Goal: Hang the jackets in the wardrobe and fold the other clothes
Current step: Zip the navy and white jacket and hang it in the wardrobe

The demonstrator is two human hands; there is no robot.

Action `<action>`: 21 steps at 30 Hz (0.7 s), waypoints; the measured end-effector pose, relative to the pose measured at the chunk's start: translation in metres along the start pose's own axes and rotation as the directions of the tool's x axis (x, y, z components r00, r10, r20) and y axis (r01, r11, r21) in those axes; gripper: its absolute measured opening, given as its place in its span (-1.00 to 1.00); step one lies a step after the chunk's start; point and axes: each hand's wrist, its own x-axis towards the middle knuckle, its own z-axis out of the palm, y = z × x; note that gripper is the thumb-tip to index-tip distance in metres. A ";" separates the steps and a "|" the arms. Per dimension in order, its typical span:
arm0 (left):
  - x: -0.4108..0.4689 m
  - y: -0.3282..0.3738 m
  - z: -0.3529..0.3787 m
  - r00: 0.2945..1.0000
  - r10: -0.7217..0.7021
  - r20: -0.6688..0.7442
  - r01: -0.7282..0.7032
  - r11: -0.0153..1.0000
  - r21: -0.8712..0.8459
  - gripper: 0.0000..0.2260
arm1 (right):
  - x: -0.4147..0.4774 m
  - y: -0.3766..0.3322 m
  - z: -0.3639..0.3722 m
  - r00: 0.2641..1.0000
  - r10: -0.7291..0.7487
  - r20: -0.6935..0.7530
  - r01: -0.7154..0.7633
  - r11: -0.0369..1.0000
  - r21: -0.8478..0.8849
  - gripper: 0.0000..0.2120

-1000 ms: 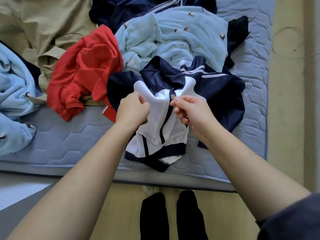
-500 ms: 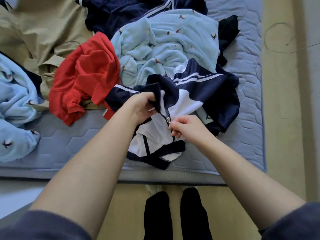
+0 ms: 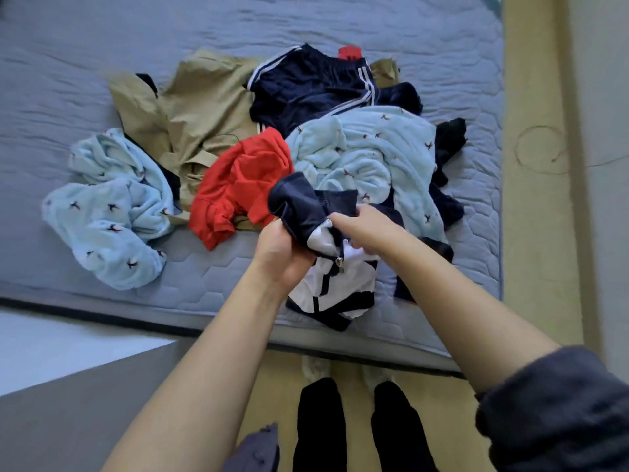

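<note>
A navy and white zip jacket (image 3: 335, 284) lies at the near edge of the mattress, its zipper pull showing between my hands. My left hand (image 3: 280, 253) grips the bunched navy collar part of it. My right hand (image 3: 366, 228) holds the jacket's other front side, fingers curled into the cloth. Behind it lies a heap: a red garment (image 3: 238, 185), a light blue fleece piece (image 3: 371, 155), a second light blue fleece piece (image 3: 109, 206), a tan garment (image 3: 200, 114) and navy striped trousers (image 3: 313, 86).
The grey quilted mattress (image 3: 85, 63) fills the upper view, its near edge running across the middle. A wooden bed frame (image 3: 534, 199) borders it on the right. My feet in dark socks (image 3: 360, 424) stand on the floor below.
The view has pulled back, showing the whole heap. My hands have come together on the jacket's collar and lifted it, and my right hand has left the zipper pull.
</note>
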 end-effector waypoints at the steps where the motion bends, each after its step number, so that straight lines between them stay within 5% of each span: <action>1: -0.015 0.004 0.001 0.999 0.028 -0.022 -0.029 0.999 -0.036 -0.51 | -0.015 -0.005 0.001 0.997 0.020 0.077 -0.024 0.998 0.061 -0.76; 4: -0.065 0.014 0.004 0.988 0.121 -0.095 -0.133 0.983 -0.129 -0.65 | -0.053 -0.005 0.010 0.996 0.021 0.092 -0.050 0.942 0.333 -0.78; 7: -0.118 0.015 0.002 0.965 0.206 -0.161 -0.221 0.972 -0.080 -0.60 | -0.086 -0.001 0.017 0.987 -0.022 0.157 -0.110 0.622 0.775 -0.76; 10: -0.175 0.008 0.003 0.935 0.254 -0.249 -0.283 0.955 -0.087 -0.86 | -0.126 -0.006 0.021 0.928 -0.171 0.331 -0.240 0.404 0.883 -0.72; 15: -0.273 -0.017 0.013 0.776 0.328 -0.539 -0.521 0.816 -0.253 -0.85 | -0.202 -0.029 0.018 0.828 -0.320 0.461 -0.293 0.454 0.841 -0.58; 21: -0.373 -0.068 0.021 0.653 0.335 -0.679 -0.707 0.592 -0.388 -0.76 | -0.276 -0.041 0.037 0.768 -0.283 0.575 -0.215 0.732 0.647 -0.56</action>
